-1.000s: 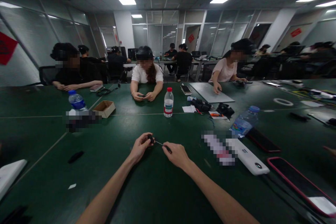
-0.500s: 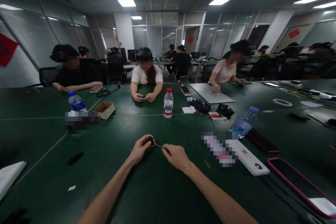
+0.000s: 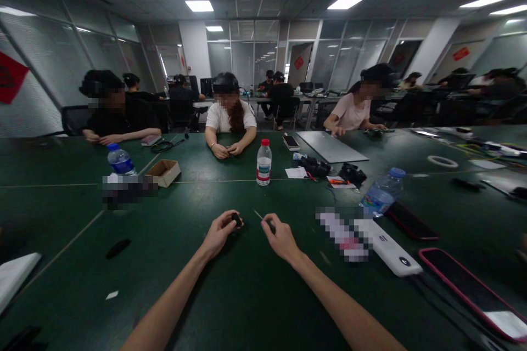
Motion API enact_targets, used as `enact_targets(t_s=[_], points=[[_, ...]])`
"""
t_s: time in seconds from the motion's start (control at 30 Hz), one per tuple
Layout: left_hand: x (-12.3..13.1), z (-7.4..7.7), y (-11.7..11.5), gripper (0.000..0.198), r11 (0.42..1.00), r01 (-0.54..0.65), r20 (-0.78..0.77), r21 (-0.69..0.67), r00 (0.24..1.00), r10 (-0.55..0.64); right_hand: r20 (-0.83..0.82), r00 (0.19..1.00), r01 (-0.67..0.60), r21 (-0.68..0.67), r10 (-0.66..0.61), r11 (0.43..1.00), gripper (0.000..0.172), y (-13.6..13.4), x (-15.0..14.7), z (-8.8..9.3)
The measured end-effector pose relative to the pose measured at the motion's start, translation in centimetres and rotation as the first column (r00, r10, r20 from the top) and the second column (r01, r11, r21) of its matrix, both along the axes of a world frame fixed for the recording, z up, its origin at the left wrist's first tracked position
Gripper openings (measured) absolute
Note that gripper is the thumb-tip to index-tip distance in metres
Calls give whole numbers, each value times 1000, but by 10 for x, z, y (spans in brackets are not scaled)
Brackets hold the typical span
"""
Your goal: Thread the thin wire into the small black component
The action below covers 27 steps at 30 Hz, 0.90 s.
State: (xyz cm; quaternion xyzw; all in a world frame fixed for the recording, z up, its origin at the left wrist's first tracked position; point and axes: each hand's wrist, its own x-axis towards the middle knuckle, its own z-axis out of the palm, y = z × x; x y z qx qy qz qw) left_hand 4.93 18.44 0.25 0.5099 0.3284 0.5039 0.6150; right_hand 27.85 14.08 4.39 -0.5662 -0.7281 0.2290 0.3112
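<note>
Lying nearest the viewer on the green table [image 3: 242,301] are a white slip [image 3: 112,295], at left, and a red-rimmed phone [image 3: 465,285], at right; a flat black object [image 3: 118,248] and a white oblong device [image 3: 389,248] flank the working area farther in. Between these two, the left hand [image 3: 218,236] has its thumb and fingers clamped on a small black part [image 3: 236,220]; whether the part clears the table or rests on it cannot be told. The right hand [image 3: 282,238] has its fingers closed round the dark handle of a thin-shafted tool [image 3: 258,214], whose slim metal shaft slants away and to the left. Tip and part stand apart, with a narrow strip of table showing between them. Sound handling, as judged from this posture, calls for a firm pinch on the part's sides, with the left fingertips well clear of the tip's line; for the shaft to be brought square to the part before any pressure; and for light force, directed along the shaft, so that the tip does not skid. Resting the wrists on the table would help steady both hands. Beyond the hands stand an upright red-capped bottle [image 3: 264,163] and, to its left, an open cardboard box [image 3: 163,173]; at the far side, a co-worker in a white shirt [image 3: 218,117] has both hands close together over the table.
</note>
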Motion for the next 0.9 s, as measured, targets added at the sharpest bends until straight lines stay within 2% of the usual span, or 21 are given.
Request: enact_targets(t_s=[0.07,0.13,0.4,0.57,0.9], points=[[0,-4,2,46,998,-48,40,-33,998,49,86,992,-90,-17,91,996,32,-3,-4,1],[0,-7,4,47,996,-70,51,-56,996,73,147,982,-118,-15,119,993,29,-6,-6,2],[0,-8,5,46,995,-58,88,-82,994,65,153,981,-122,-14,122,992,27,-6,-6,7],[-1,-10,6,45,995,-55,99,-87,993,63,165,981,-106,-6,105,994,26,-6,-6,4],[0,-4,3,43,995,-25,131,-98,991,38,213,972,-92,-48,100,995,24,-6,-9,5]])
